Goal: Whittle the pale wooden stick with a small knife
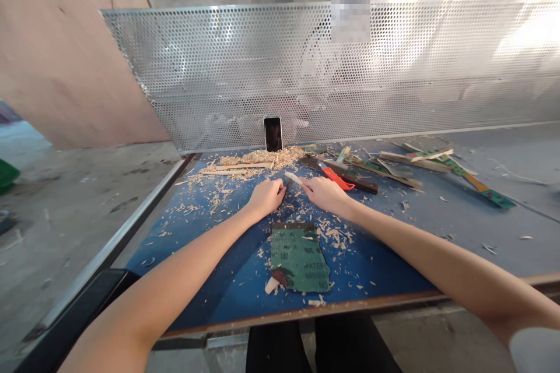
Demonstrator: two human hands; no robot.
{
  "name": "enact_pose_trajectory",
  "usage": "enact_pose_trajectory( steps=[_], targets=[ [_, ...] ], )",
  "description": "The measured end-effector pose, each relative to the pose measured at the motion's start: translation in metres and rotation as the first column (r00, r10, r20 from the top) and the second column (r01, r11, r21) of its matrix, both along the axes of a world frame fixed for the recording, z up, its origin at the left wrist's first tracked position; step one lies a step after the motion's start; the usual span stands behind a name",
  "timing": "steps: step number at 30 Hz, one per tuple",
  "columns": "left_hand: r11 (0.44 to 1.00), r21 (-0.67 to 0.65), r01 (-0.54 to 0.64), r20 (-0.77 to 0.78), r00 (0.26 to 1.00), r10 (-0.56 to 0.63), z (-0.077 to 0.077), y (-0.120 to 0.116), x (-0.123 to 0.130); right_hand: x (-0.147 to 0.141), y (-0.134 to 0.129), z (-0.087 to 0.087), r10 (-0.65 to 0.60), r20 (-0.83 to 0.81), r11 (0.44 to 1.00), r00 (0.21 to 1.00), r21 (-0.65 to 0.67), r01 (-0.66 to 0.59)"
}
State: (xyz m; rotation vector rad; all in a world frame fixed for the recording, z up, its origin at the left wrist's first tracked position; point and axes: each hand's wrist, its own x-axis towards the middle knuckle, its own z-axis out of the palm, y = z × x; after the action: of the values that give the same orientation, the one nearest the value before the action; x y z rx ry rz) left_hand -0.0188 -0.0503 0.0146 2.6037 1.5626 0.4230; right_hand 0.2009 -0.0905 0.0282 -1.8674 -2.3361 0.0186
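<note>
My right hand is closed on a short, pale strip of wood, whose end points left toward my other hand. Close beside it, my left hand has its fingers curled together. A dark sliver shows at those fingertips, too small to name. Below both hands, a torn sheet of green sandpaper printed with "180" lies on the blue tabletop. Pale wood shavings are scattered around it. To the right of my right hand lie an orange-red handled cutter and a dark wooden handle.
A phone leans against the perforated metal screen behind a heap of shavings. Thin wood strips lie at the back left. Several painted wood strips lie at the right. A person is beyond the screen.
</note>
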Motion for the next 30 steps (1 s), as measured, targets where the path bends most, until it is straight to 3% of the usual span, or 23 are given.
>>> enact_pose_trajectory(
  steps=[8,15,25,30],
  targets=[
    [1.000,-0.006,-0.003,0.012,1.000,0.003,-0.001,0.001,0.000,-0.004,-0.002,0.000,0.055,0.132,0.998,0.990,-0.031,-0.051],
    [1.000,0.010,-0.014,-0.020,1.000,0.014,-0.002,0.002,0.001,-0.005,-0.005,0.004,0.093,0.104,0.994,0.990,-0.063,-0.087],
    [0.999,0.000,-0.041,-0.005,0.999,0.041,0.001,0.000,0.003,-0.022,-0.028,0.004,0.182,0.252,0.983,0.950,-0.057,-0.174],
    [1.000,-0.007,-0.026,-0.004,1.000,0.026,0.002,-0.001,0.002,-0.009,-0.020,0.006,0.157,0.202,0.987,0.967,-0.007,-0.158]
  ],
)
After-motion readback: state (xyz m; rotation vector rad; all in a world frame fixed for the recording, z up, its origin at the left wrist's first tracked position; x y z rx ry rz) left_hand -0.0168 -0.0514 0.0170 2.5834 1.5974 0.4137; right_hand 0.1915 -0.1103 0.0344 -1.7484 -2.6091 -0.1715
